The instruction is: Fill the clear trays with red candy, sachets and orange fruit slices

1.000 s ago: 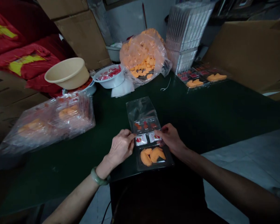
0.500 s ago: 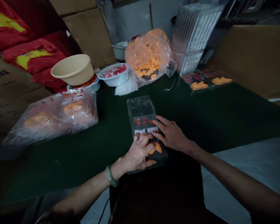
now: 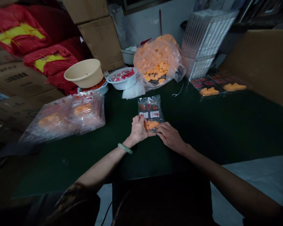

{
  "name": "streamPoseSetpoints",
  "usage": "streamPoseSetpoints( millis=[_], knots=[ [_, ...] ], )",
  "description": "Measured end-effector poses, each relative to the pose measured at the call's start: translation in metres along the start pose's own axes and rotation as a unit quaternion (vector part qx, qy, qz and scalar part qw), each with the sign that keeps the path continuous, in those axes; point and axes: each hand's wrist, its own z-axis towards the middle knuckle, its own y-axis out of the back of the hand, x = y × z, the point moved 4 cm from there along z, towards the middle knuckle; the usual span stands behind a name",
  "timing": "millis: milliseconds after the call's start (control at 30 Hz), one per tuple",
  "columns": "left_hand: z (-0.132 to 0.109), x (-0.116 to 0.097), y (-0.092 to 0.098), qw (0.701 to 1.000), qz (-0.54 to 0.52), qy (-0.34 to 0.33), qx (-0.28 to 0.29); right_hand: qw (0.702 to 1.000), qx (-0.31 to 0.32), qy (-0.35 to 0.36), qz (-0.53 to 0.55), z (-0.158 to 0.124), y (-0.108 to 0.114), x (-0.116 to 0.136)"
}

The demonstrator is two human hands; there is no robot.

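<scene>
Touching left hand (image 3: 138, 128) and right hand (image 3: 169, 137) — just beyond — bagged tray (image 3: 151, 110)

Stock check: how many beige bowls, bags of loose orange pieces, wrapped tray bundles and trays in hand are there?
Beige bowls: 1
Bags of loose orange pieces: 1
Wrapped tray bundles: 1
Trays in hand: 1
Total: 4

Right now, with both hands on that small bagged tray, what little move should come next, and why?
Probably fold the near edge of the clear bag shut. The tray of orange pieces and red packets seems to lie wholly inside it, and the left hand and right hand both pinch its near end.
</scene>
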Motion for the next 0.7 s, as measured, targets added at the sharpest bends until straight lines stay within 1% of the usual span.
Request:
streamPoseSetpoints(
  millis=[67,100,200,300,367,467,533,600,700],
  knots=[
    [0.002,0.007,0.004,0.999,-0.03,-0.034,0.021,0.999,-0.016,-0.02,-0.039,0.001,-0.002,-0.001],
    [0.0,0.011,0.007,0.998,-0.028,-0.049,0.028,0.998,-0.017,-0.025,-0.061,0.002,-0.002,-0.001],
    [-0.01,0.023,0.015,0.995,0.034,-0.068,0.06,0.991,-0.006,-0.03,-0.131,0.011,-0.003,0.003],
    [-0.018,0.027,0.019,0.987,0.075,-0.1,0.104,0.983,0.02,-0.006,-0.182,0.024,-0.006,0.012],
    [-0.018,0.026,0.019,0.982,0.073,-0.124,0.122,0.98,0.039,-0.012,-0.193,0.032,-0.01,0.015],
    [-0.015,0.018,0.018,0.977,0.052,-0.148,0.144,0.979,0.055,-0.075,-0.182,0.038,-0.013,0.013],
    [-0.015,0.011,0.017,0.976,0.033,-0.152,0.152,0.978,0.061,-0.109,-0.169,0.04,-0.013,0.011],
    [-0.02,0.005,0.016,0.978,0.01,-0.142,0.151,0.977,0.068,-0.129,-0.157,0.043,-0.013,0.009],
    [-0.033,-0.001,0.017,0.985,-0.032,-0.103,0.137,0.976,0.083,-0.138,-0.148,0.045,-0.016,0.007]
  ],
)
